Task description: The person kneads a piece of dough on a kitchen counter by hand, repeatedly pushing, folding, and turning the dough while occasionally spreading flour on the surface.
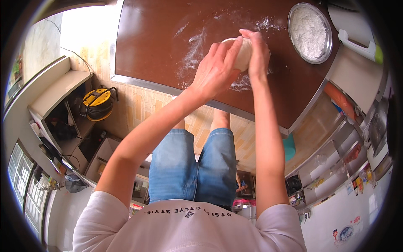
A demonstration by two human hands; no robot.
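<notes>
A pale ball of dough (244, 56) rests on the brown tabletop (151, 44), cupped from both sides. My left hand (218, 64) lies over its left side, fingers together and pointing away from me. Against the right side presses my right hand (259, 56), its fingers curving over the far edge. Part of the dough is hidden beneath my fingers. Smears of white flour (196, 50) mark the table to the left of the dough, and a looser patch of flour (267, 23) lies beyond my right hand.
A round metal bowl of flour (330, 41) stands at the table's right. Metal trim (148, 85) edges the table on my side. A white-and-green appliance (362, 47) sits past the bowl. On the left, a yellow cable reel (97, 104) stands by an open cabinet (59, 85).
</notes>
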